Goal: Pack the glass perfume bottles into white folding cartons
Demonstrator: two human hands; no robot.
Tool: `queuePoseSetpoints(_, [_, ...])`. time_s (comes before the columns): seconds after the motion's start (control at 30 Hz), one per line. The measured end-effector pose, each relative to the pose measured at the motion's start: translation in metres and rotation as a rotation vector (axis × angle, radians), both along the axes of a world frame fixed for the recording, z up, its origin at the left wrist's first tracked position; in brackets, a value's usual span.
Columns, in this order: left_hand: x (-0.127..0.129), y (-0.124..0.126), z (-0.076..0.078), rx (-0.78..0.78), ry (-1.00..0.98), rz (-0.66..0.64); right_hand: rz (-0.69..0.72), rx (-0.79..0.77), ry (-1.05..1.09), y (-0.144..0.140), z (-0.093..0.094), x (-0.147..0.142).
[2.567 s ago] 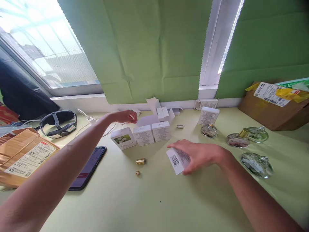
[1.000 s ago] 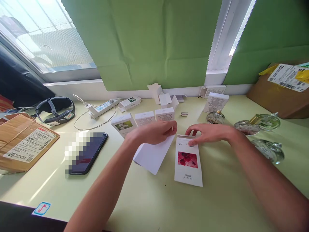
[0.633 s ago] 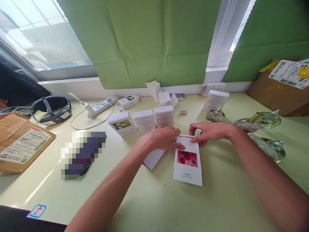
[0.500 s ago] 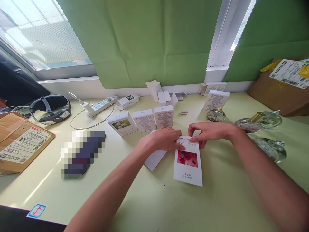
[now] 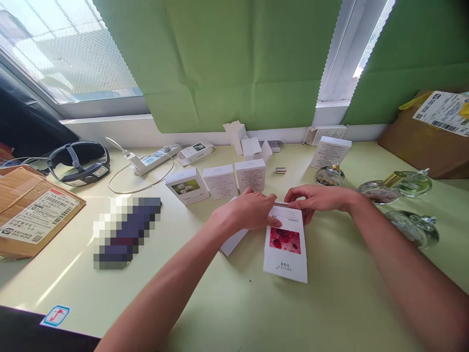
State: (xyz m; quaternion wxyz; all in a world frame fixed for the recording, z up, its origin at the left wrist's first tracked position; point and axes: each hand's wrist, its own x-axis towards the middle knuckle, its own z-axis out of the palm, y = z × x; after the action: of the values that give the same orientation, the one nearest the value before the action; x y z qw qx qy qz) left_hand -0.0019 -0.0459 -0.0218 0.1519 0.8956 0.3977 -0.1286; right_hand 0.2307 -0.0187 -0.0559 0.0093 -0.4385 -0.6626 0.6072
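Observation:
A white carton with a red rose picture lies in front of me on the table, its printing upside down to me. It looks rather flat. My left hand grips its far left edge, thumb on the printed face. Closed on the far right corner is my right hand, with some fingers hidden behind the carton. The far end flap appears to lie between the two hands. Partly under my left hand rests another flat white carton.
Three white boxes stand behind my left hand. Several round glass bottles are at the right, near a standing white box. A small metallic cylinder lies farther back. Left are a blurred dark object, a power strip and a headset.
At the carton's far end, the flap has shifted and a dark gap now shows between my hands. My fingers have moved only slightly, and the view has shifted a little.

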Motion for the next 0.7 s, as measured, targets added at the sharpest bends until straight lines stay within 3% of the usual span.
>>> queuePoseSetpoints(0.17, [-0.007, 0.002, -0.003, 0.061, -0.078, -0.051, -0.017, 0.006, -0.024, 0.001, -0.001, 0.001])
queuePoseSetpoints(0.33, [-0.008, -0.002, 0.004, 0.061, -0.085, 0.018, -0.109, 0.138, -0.067, 0.002, 0.003, 0.0])
queuePoseSetpoints(0.47, [-0.006, -0.005, 0.014, -0.026, -0.207, 0.171, -0.201, 0.315, -0.008, -0.004, 0.024, 0.001])
queuePoseSetpoints(0.7, [-0.011, 0.003, 0.015, -0.222, -0.51, 0.252, -0.219, 0.37, 0.142, -0.021, 0.061, 0.006])
